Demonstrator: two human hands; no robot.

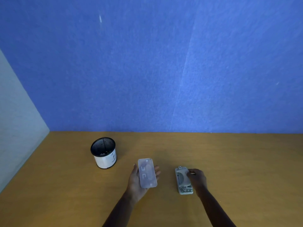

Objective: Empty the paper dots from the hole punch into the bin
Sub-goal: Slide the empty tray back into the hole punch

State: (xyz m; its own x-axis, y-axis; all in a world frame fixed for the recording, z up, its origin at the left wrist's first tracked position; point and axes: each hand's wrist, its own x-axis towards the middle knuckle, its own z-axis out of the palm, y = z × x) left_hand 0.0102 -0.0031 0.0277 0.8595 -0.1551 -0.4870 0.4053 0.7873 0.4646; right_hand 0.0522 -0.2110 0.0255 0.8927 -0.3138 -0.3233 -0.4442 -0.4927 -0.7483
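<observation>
Wooden desk (229, 153): our left hand (136, 179) is cradling the clear tray (147, 173); right hand (197, 178) is gripping, partly hiding, the hole punch (182, 180); bin (103, 152) contents unclear.

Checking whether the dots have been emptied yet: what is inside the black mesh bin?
Inside the mesh bin, a few pale bits lie at the bottom, too small to identify. The near wall hides the rest of the floor. The left hand holds the clear tray apart from it.

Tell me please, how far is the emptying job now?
Done: the clear tray cover is off the hole punch. In hand: the left hand holds the cover, the right hand rests on the punch. The mesh bin holds some bits; whether the cover is emptied is unclear.
</observation>
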